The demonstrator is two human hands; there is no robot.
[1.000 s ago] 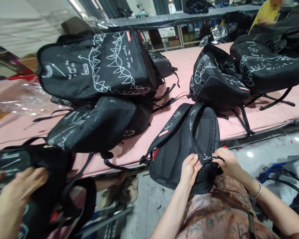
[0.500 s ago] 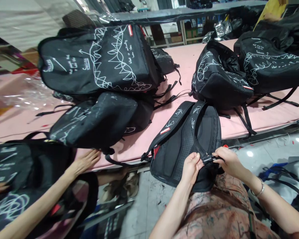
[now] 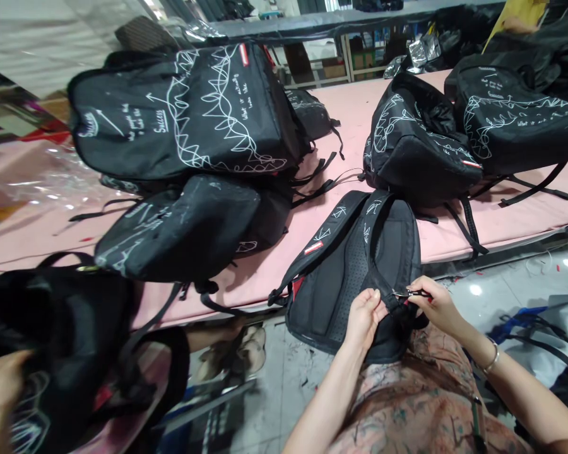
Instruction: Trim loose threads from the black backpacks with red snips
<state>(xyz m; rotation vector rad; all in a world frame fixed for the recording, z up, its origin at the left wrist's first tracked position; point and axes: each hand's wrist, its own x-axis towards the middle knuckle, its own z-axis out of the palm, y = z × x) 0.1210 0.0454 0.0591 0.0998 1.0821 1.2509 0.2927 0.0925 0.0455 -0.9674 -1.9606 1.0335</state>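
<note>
A black backpack (image 3: 345,302) lies back-side up over the table's front edge and against my lap. White scribbles and a red tag mark its shoulder straps. My left hand (image 3: 366,312) is closed in a pinch on the lower end of the right-hand shoulder strap (image 3: 376,274). Beside it, my right hand (image 3: 435,299) grips a pair of small thread snips (image 3: 417,293), whose metal tips point left at the strap's lower end. What the tips touch is too small to tell.
Several black backpacks with white drawings lie on the pink table (image 3: 345,161), including a stacked pair (image 3: 180,113) at left and one slumped backpack (image 3: 421,142) at right. A co-worker's hand (image 3: 2,384) is on another backpack (image 3: 89,340) at lower left. Clear plastic (image 3: 52,176) lies far left.
My right hand has shifted slightly, and the snips' metal tips now show at the strap. The co-worker's arm has drawn back left from the table edge, and their backpack has turned.
</note>
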